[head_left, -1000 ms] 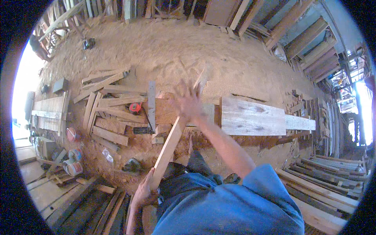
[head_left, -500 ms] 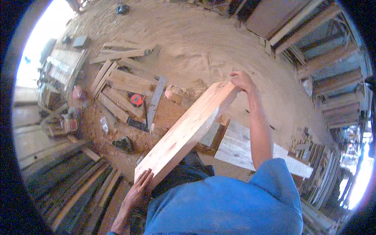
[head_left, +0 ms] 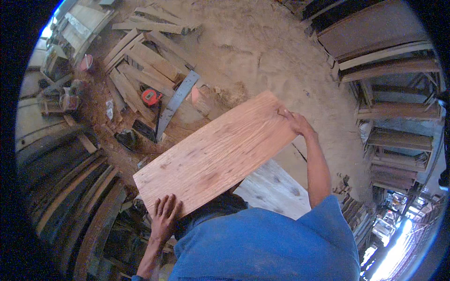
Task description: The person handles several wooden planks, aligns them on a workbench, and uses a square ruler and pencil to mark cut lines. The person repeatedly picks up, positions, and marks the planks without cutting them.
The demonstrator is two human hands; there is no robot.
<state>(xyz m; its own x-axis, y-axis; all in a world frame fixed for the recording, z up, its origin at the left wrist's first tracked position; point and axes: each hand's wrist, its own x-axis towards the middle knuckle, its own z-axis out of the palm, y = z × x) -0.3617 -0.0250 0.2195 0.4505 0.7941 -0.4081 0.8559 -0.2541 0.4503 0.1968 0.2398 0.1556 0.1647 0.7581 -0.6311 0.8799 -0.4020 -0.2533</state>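
A wide, thick wooden board is held up in front of my body, its broad grained face turned up toward me. It slants from the near left to the far right. My left hand holds the near left end, fingers laid over the face and the thumb hidden. At the far right end, my right hand grips the corner, with fingers partly hidden by the board. Below and behind the board, a pale, knotted wooden plank shows in part.
Ahead to the left lie a blue-grey handsaw, a red tape measure and several wood offcuts. Long boards are stacked at the left. Timber racks line the right. Sawdust covers the ground.
The board has been rolled so its broad face, rather than its narrow edge, is turned up. My right hand has come slightly nearer. The whole view has shifted.
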